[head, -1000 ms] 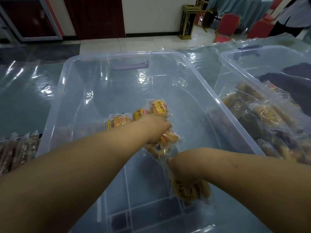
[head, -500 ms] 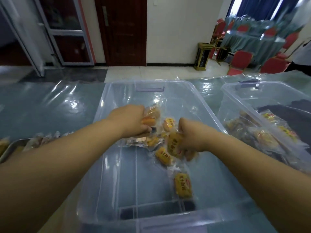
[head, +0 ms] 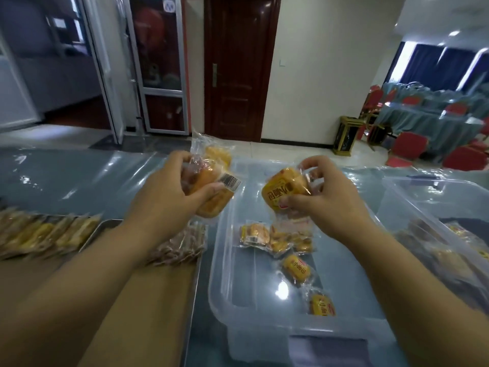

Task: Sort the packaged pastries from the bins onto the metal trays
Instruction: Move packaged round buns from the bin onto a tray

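**Both hands loaded above the clear bin**

Head view:

- A bunch of clear-wrapped pastries [head: 209, 181] is being held up by the left hand [head: 169, 192]. The grip is being closed round it, with the thumb lying by a barcode label. The bunch is being carried in the air above the left wall of the clear bin [head: 225, 263], touching nothing else. The count in the bunch cannot be told because of blur.
- A yellow packet [head: 284, 193] is being pinched by the right hand [head: 325, 200], thumb on the near edge and fingers curled over the far edge. It is being held above the far half of the bin, with its printed face turned toward the camera.
- On the bin floor, a small cluster of packets [head: 275, 237] is lying mid-way. Two single yellow packets [head: 296, 268] are lying nearer the camera, apart from each other.
- Left of the bin, a pile of darker packets [head: 182, 242] is lying on the far right corner of the metal tray [head: 98, 229], just beside the bin wall. It is being partly hidden by the left forearm.
- Further left, a row of pastry packs [head: 45, 237] is leaning pack on pack. What is being used under them cannot be told.
- A second bin [head: 423, 200] is standing at right; blurred packets are being seen through its wall.
- Both bins are being carried by the film-covered worktop [head: 79, 181].
- A dark door [head: 238, 70] and red chairs [head: 412, 147] are being seen behind.
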A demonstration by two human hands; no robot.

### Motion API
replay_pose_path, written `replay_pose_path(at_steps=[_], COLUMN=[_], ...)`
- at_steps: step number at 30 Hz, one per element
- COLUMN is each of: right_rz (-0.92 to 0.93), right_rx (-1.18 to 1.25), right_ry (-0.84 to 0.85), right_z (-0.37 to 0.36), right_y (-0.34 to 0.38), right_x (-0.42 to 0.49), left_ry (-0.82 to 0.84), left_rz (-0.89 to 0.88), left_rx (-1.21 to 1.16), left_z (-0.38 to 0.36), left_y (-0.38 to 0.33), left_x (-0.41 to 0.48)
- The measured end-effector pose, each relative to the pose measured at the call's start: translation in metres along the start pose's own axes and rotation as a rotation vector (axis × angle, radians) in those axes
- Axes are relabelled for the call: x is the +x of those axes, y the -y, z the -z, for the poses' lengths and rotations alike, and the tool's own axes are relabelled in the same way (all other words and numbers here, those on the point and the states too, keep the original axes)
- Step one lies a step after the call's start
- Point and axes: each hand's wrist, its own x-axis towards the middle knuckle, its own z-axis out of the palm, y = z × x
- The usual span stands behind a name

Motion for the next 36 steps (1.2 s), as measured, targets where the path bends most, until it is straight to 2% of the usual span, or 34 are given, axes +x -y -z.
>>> replay_pose_path(at_steps=[5, 9, 22, 29, 32, 36], right_rz=[0.119, 0.091, 0.001, 0.002, 0.017, 0.041], right_rx=[0.166, 0.276, 0.219, 0.345, 0.368, 0.337], right_ry=[-0.027, 0.040, 0.269, 0.415, 0.460, 0.497], right_z=[-0.063, -0.136, -0.374, -0.495, -0.549, -0.611], right_y=[0.060, 0.100, 0.181, 0.207, 0.220, 0.239], right_x=[-0.032, -0.065, -0.123, -0.106, -0.088, -0.062], left_ry=[-0.060, -0.075, -0.079, -0.137, -0.193, -0.145], left_rz=[0.021, 0.102, 0.426, 0.624, 0.618, 0.617], left_rx=[0.001, 0.111, 0.118, 0.162, 0.217, 0.253], left_z=[0.077, 0.149, 0.321, 0.394, 0.425, 0.465], left_y=[0.034, 0.075, 0.226, 0.316, 0.358, 0.408], left_x=[-0.048, -0.097, -0.224, -0.238, -0.224, -0.198])
